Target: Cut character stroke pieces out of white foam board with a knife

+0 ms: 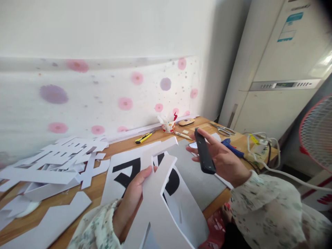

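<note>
My left hand (131,200) grips a large white cut-out character (158,204) of foam board, thumb on its front, lifted above a printed sheet with a black character (124,171). My right hand (220,157) holds a slim black device (204,152), like a phone or remote, fingers stretched behind it, over a grey cutting mat (192,176). Both sleeves are pale and flowered.
Several white cut-out pieces (59,162) lie at the left of the wooden table (98,185). At the back are a yellow utility knife (143,138), a paper cup (168,126), scissors (224,130), a blue glue gun (232,147) and cables. An air conditioner (280,72) and fan (317,133) stand right.
</note>
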`<move>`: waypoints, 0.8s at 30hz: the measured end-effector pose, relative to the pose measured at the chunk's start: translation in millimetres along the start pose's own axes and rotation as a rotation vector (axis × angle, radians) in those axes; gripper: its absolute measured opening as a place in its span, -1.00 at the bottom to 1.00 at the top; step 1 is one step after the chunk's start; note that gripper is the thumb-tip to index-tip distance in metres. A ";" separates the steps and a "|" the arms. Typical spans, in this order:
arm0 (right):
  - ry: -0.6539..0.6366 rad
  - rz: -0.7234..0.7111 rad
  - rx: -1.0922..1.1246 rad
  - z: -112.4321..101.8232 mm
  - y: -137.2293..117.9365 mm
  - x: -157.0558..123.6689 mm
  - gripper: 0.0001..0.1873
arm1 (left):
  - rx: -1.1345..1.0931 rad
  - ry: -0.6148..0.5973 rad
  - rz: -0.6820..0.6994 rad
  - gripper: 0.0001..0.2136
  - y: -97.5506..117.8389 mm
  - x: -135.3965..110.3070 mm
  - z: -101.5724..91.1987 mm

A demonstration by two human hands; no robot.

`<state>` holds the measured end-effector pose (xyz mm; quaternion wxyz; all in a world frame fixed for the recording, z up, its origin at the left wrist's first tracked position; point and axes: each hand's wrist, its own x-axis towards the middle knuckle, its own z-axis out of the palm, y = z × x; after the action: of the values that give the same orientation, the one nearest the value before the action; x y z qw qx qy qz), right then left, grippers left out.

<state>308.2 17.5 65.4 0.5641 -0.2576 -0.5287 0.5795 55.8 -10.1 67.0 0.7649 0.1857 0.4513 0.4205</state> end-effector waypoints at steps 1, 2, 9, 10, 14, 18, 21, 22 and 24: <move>-0.013 0.008 0.016 2.1 -1.0 -2.1 -0.27 | 0.002 0.021 -0.004 -0.83 -0.4 -0.9 1.0; -0.006 0.005 0.014 3.8 -1.7 -4.0 -0.36 | 0.000 0.046 -0.008 -0.83 -1.1 -1.8 1.7; -0.020 -0.190 -0.342 8.1 5.8 -11.9 -0.58 | -0.063 0.047 -0.004 -0.83 -6.1 -9.5 5.0; -0.026 -0.206 -0.423 7.8 6.5 -12.3 -0.48 | -0.070 0.052 -0.008 -0.84 -5.8 -10.5 6.1; -0.048 -0.195 -0.817 7.3 7.1 -11.2 -0.65 | -0.081 0.069 -0.030 -0.84 -4.1 -13.0 10.6; -0.186 -0.111 -0.900 10.7 11.0 -4.9 -0.71 | -0.067 0.043 -0.058 -0.82 -7.6 -12.4 8.8; -0.277 -0.052 -0.775 14.0 15.0 1.8 -0.59 | -0.056 -0.010 -0.051 -0.82 -12.6 -9.9 3.0; -0.296 -0.008 -0.725 14.9 15.7 3.8 -0.55 | -0.048 -0.032 -0.049 -0.81 -14.0 -8.8 0.8; -0.309 0.073 -0.666 16.0 15.6 6.9 -0.50 | -0.032 -0.055 -0.061 -0.78 -15.8 -6.5 -3.3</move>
<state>286.4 21.8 58.3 0.3416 -0.3552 -0.7579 0.4274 59.0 -24.8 58.3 0.7923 0.1711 0.4285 0.3992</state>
